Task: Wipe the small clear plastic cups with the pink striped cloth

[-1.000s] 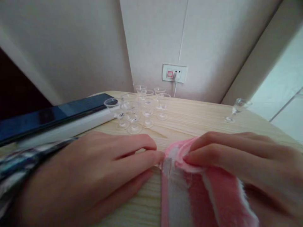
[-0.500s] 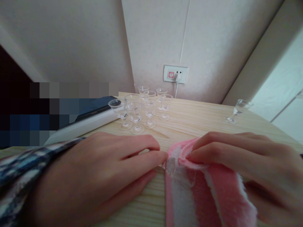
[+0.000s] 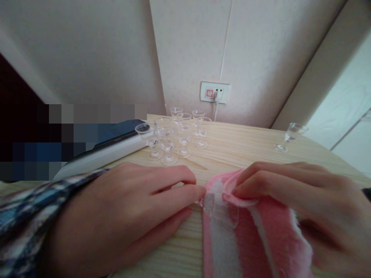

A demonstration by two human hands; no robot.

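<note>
My left hand is closed on the stem end of a small clear stemmed glass, which lies on its side. The glass's bowl points right and rests over a pink and white striped cloth. My right hand pinches a folded edge of this cloth, just above the glass's rim. The cloth lies on the wooden table and bunches up under my right palm. The base of the held glass is hidden behind my left fingers.
Several clear stemmed glasses stand upright in a group at the back. Another glass stands alone at the right. A dark and white object lies at the left, partly blurred. A wall socket holds a plug with a cable.
My right fingers and the pinched cloth edge have shifted slightly to the right, off the glass's bowl. My left hand keeps its hold, and the view has shifted a little.
</note>
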